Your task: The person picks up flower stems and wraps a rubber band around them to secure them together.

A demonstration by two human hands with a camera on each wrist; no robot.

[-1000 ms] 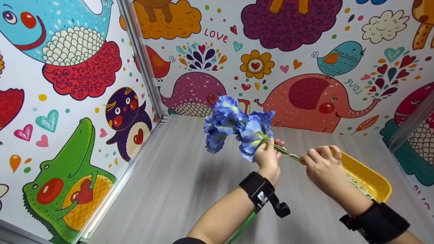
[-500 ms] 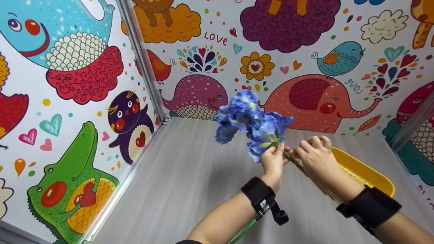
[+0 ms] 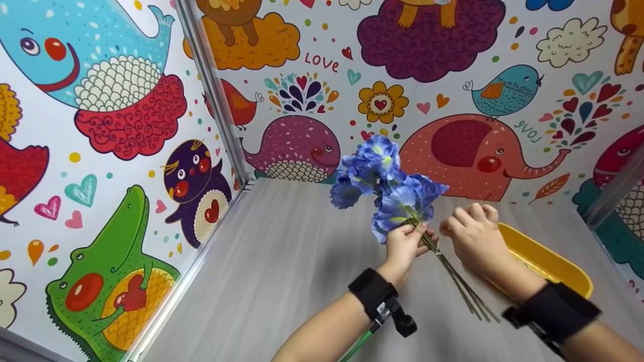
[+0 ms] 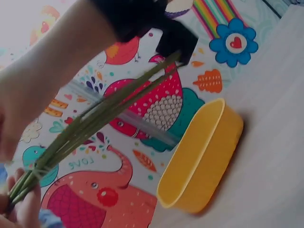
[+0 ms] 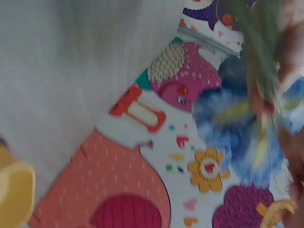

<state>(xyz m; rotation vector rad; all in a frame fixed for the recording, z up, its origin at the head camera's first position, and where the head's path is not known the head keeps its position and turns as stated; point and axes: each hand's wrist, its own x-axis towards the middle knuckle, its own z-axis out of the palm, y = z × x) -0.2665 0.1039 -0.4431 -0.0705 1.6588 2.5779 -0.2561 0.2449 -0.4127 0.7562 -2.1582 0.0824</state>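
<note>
My left hand (image 3: 402, 250) grips the green stems (image 3: 460, 284) of a bunch of blue artificial flowers (image 3: 387, 186) just under the blooms. The blooms point up and left, and the bare stem ends fan out toward the lower right. A thin pale tie (image 4: 40, 171) circles the stems just below my left fingers. Beside it, my right hand (image 3: 475, 239) has curled fingers with the tips together. A fine strand of the tie seems to run to those fingertips in the blurred right wrist view, where more blue petals (image 5: 237, 128) show.
A yellow plastic basket-like tub (image 3: 563, 271) stands on the grey tabletop (image 3: 282, 261) to the right, partly behind my right forearm. Walls printed with cartoon animals (image 3: 463, 156) enclose the table at the back and sides. A green cable (image 3: 358, 347) trails from the left wrist strap.
The bunch has shifted right, and its stems have swung to point more downward. My right hand has come off the stem line and sits a little apart, beside the tie.
</note>
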